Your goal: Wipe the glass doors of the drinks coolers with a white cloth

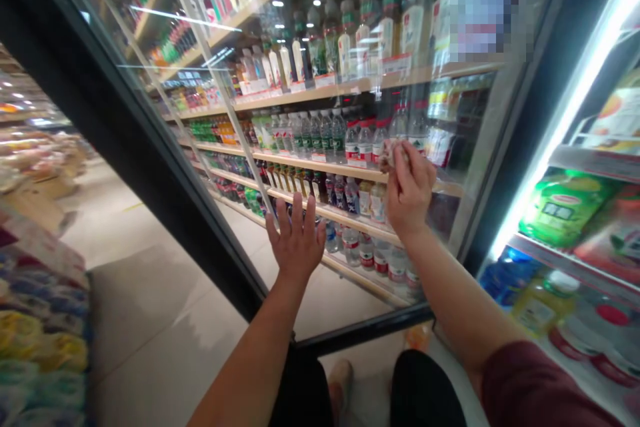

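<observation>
A person's bare forearms [255, 353] are reaching forward, the right one emerging from a maroon sleeve [540, 383]. Ahead, a black-framed glass door [130, 130] is filling the view, shelves of bottles [365, 87] showing in it; a lit cooler [595, 160] is standing at right. The left hand [296, 237] is spreading open near the glass; the right hand [411, 195], higher, is gripping a crumpled cloth [391, 156] at the pane.

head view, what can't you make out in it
All in the head view:
Crumpled wad: partly hidden by the right hand.
Left hand: its back hides the palm, so contact with the glass door is unclear.
Patch: pixelated, contents unreadable.
Packs at lower left: blurred, cut off by the left edge.
Maroon sleeve: cut off by the bottom edge.
</observation>
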The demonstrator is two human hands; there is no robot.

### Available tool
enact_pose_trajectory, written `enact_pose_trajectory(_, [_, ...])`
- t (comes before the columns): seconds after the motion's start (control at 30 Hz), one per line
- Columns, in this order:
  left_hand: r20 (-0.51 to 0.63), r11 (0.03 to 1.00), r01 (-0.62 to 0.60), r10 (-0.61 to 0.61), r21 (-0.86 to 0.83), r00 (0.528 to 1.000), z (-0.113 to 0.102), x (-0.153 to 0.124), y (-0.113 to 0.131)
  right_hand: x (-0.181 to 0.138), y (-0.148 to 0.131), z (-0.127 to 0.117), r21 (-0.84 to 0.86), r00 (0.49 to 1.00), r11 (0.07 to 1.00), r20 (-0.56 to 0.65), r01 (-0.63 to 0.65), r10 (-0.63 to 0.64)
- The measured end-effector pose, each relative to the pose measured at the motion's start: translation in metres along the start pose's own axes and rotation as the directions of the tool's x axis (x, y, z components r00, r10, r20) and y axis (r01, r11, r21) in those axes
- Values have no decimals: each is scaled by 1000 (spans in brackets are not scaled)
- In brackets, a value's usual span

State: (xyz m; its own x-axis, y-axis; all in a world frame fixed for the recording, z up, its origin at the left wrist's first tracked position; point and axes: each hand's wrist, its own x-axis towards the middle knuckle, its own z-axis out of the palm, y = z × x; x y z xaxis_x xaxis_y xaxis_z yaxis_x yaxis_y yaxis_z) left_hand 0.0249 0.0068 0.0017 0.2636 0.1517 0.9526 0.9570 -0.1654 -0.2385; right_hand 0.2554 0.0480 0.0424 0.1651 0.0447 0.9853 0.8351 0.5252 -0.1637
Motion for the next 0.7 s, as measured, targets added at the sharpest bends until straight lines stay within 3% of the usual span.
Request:
enact_pose_trajectory(0.17, [4,1000,-3,3,15,1000,0,0,0,-61,7,-14,-16,997,997,15,79,-79])
enact_pose_trajectory(0.23, [9,1000,0,0,4,1000,0,-1,-1,-54,9,-17,15,997,997,18,80,-80])
enact_pose_trajectory(0.4, [7,999,21,-21,-26,1000,0,0,-1,6,24,-15,11,996,1000,-88,-3,4])
enact_pose_trajectory(0.47, [3,1000,13,-13,-15,1000,-1,1,-1,-1,27,-15,-27,997,999,-82,-19,17])
enact_pose_trajectory(0.63, [16,1000,13,-13,-2,1000,-1,-1,-1,-64,24,-22,-92,999,995,-2,-36,36])
enact_pose_trajectory(0.7, [41,999,35,-34,-17,999,0,-2,-2,-59,26,-24,-100,998,993,13,-57,58])
